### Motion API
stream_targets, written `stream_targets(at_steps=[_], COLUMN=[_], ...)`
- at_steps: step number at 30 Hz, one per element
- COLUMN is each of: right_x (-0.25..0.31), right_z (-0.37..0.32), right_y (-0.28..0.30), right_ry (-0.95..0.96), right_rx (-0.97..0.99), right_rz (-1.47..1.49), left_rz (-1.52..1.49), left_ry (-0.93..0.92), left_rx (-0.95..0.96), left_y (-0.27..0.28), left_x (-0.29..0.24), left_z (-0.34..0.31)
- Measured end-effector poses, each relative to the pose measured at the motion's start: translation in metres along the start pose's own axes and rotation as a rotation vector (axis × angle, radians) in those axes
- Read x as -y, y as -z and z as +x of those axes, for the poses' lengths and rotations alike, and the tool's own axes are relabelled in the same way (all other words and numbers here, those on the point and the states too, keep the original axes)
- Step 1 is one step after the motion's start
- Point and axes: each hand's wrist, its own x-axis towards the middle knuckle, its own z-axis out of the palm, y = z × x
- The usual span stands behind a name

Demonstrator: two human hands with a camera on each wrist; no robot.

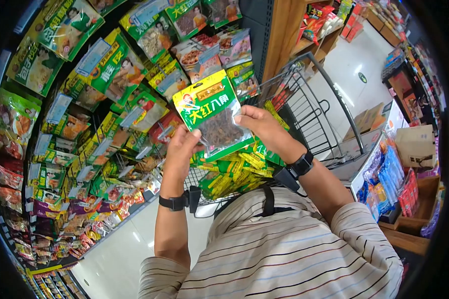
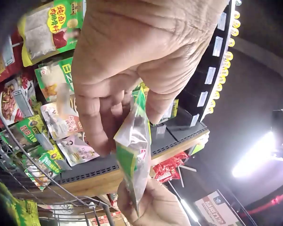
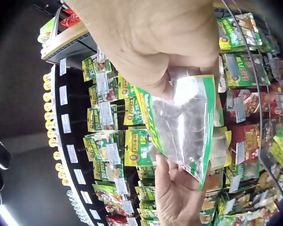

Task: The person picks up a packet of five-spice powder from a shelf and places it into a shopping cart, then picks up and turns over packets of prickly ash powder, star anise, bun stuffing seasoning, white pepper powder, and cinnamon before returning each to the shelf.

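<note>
A yellow-and-green packet of star anise (image 1: 219, 127) with a clear window is held up in front of the body in the head view. My left hand (image 1: 181, 145) pinches its lower left edge between thumb and fingers. On the opposite side, my right hand (image 1: 267, 127) pinches the right edge. From the left wrist view the packet (image 2: 136, 150) appears nearly edge-on, with the right hand (image 2: 155, 207) beyond it. Dark pieces show through the packet's window (image 3: 181, 115) in the right wrist view. Below the hands lie several yellow-and-green packets (image 1: 227, 179) in a shopping cart.
Hanging spice packets (image 1: 110, 70) with price tags fill the rack to the left and ahead. The wire shopping cart (image 1: 351, 112) stands close in front, its frame reaching right. A wooden shelf end (image 1: 284, 40) rises behind it. Bagged goods (image 1: 391, 172) sit at the right.
</note>
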Motion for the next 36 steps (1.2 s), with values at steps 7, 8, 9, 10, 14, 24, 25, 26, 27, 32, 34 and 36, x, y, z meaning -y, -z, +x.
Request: stream_targets(at_steps=[7, 8, 9, 10, 14, 24, 25, 26, 27, 32, 34, 36], right_x=[0.004, 0.004, 0.006, 0.008, 0.021, 0.057, 0.059, 0.063, 0.070, 0.121, 0.143, 0.161], right_z=[0.001, 0.001, 0.001, 0.000, -0.008, 0.011, 0.019, 0.022, 0.024, 0.034, 0.034, 0.039], right_y=[0.014, 0.016, 0.017, 0.018, 0.027, 0.055, 0.058, 0.062, 0.068, 0.077, 0.077, 0.080], right_ry=[0.079, 0.085, 0.090, 0.095, 0.111, 0.183, 0.236, 0.229, 0.223, 0.246, 0.259, 0.320], right_rx=[-0.027, -0.035, -0.042, -0.049, -0.068, -0.142, -0.118, -0.097, -0.075, 0.016, 0.028, 0.048], right_rz=[0.053, 0.079, 0.105, 0.132, 0.044, -0.055, -0.067, -0.086, -0.106, -0.127, -0.144, -0.178], left_rz=[-0.001, -0.011, -0.023, -0.010, 0.124, 0.149, 0.182, 0.216, 0.217, 0.233, 0.248, 0.286], left_ry=[-0.038, -0.064, -0.067, -0.084, -0.082, -0.261, -0.249, -0.238, -0.272, -0.374, -0.397, -0.446], left_rx=[0.099, 0.107, 0.112, 0.118, 0.108, 0.151, 0.157, 0.163, 0.172, 0.183, 0.182, 0.189], left_y=[-0.029, -0.034, -0.037, -0.040, -0.048, -0.092, -0.091, -0.091, -0.092, -0.106, -0.110, -0.112], left_x=[-0.011, -0.011, -0.012, -0.014, -0.017, -0.055, -0.063, -0.070, -0.076, -0.123, -0.141, -0.154], left_z=[0.008, 0.011, 0.013, 0.015, 0.022, 0.054, 0.057, 0.061, 0.065, 0.074, 0.080, 0.088])
